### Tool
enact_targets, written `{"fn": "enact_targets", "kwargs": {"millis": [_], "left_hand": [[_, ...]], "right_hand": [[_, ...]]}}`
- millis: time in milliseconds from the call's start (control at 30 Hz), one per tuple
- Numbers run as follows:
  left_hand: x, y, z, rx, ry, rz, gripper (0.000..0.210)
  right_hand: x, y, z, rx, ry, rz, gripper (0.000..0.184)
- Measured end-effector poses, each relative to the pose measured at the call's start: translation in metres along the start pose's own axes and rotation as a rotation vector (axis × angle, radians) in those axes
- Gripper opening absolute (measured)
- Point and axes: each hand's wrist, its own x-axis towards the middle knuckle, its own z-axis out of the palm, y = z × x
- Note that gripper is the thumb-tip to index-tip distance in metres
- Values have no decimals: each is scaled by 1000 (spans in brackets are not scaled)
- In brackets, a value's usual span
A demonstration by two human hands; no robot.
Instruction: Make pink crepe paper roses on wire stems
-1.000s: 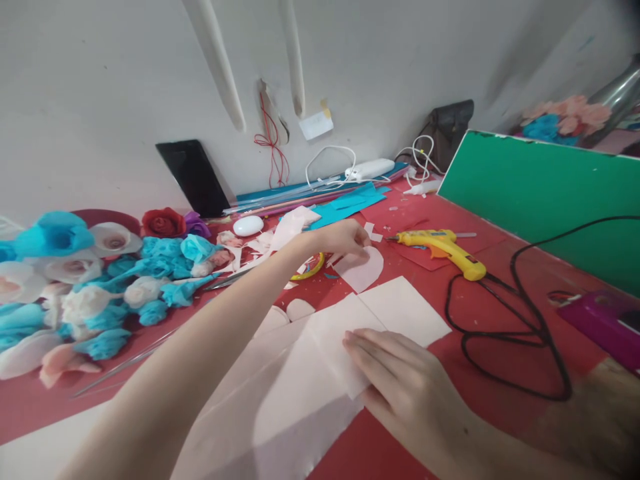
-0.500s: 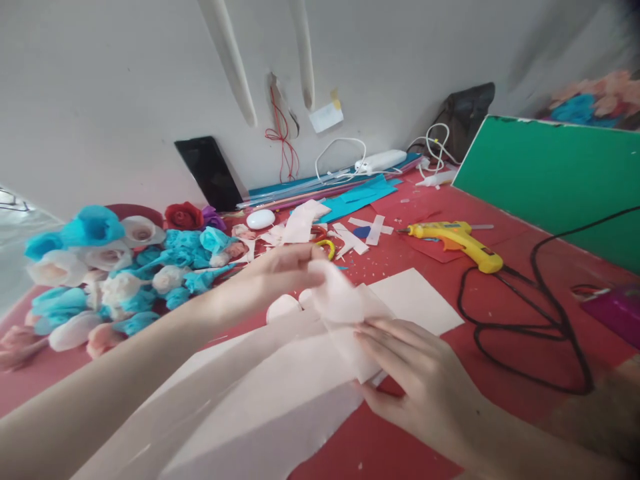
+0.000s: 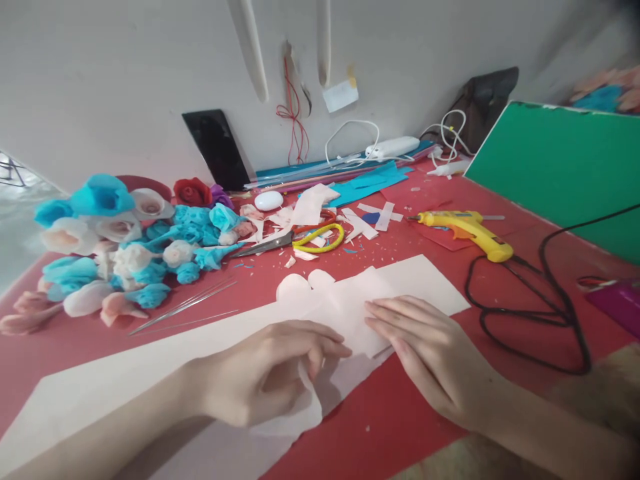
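Note:
My left hand (image 3: 273, 373) is curled over a thin pale pink paper sheet (image 3: 297, 417), its thumb and fingers closed on the sheet near a raised, curling edge. The thumb tip is hidden. To the right, my right hand (image 3: 435, 360) lies with outstretched fingers, fingertips on a folded piece of pale paper (image 3: 355, 307). Under both is a larger cream sheet (image 3: 425, 283). Two rounded pale paper cutouts (image 3: 293, 290) lie just beyond the folded piece.
Yellow-and-red-handled scissors (image 3: 320, 239) lie among paper scraps. Blue, white and pink paper flowers (image 3: 190, 227) crowd the left, with thin wires (image 3: 185, 303) in front. A yellow glue gun (image 3: 465, 230) with a black cord (image 3: 530, 325) lies right, near a green board (image 3: 560, 167).
My left hand has moved back toward me from the far side of the paper, uncovering the scissors and wires. My right hand stays on the paper. The view has shifted slightly.

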Motion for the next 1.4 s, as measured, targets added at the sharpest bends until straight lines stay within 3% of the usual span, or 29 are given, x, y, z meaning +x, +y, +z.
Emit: {"fn": "enact_targets", "kwargs": {"millis": [233, 833, 1400], "left_hand": [[1, -1, -1, 77, 37, 121, 27], [0, -5, 2, 90, 35, 136, 20], [0, -4, 1, 94, 30, 130, 20]], "right_hand": [[-2, 2, -1, 20, 1, -25, 35], [-6, 10, 4, -146, 6, -161, 25], [-7, 10, 2, -131, -13, -167, 25]]}}
